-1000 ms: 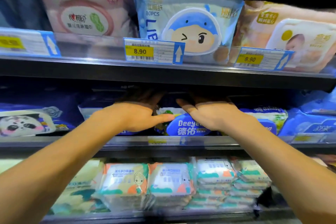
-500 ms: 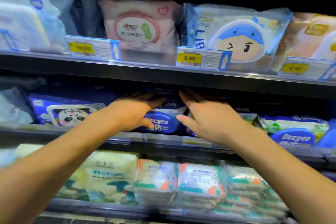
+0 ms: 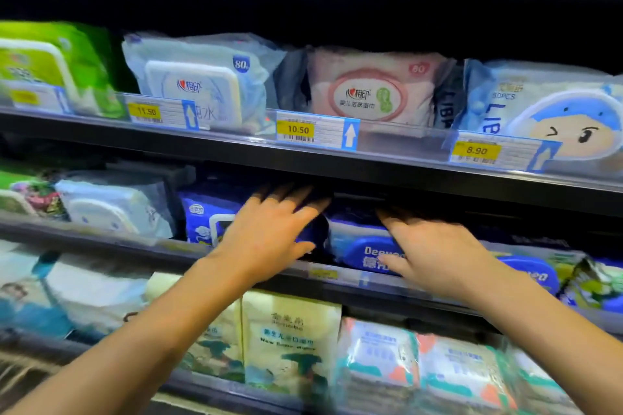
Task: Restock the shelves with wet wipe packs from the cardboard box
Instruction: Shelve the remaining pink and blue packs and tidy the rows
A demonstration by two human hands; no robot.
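Both hands have slid left along the middle shelf (image 3: 101, 233). Our blue pack (image 3: 365, 244) sits at its front edge. Our right hand (image 3: 438, 253) lies on it, fingers almost straight, thumb across its front. Our left hand (image 3: 269, 239) rests flat, fingers spread, on the dark pack (image 3: 202, 212) beside it. We seem to be tucking packs in; next comes a gentle push back.
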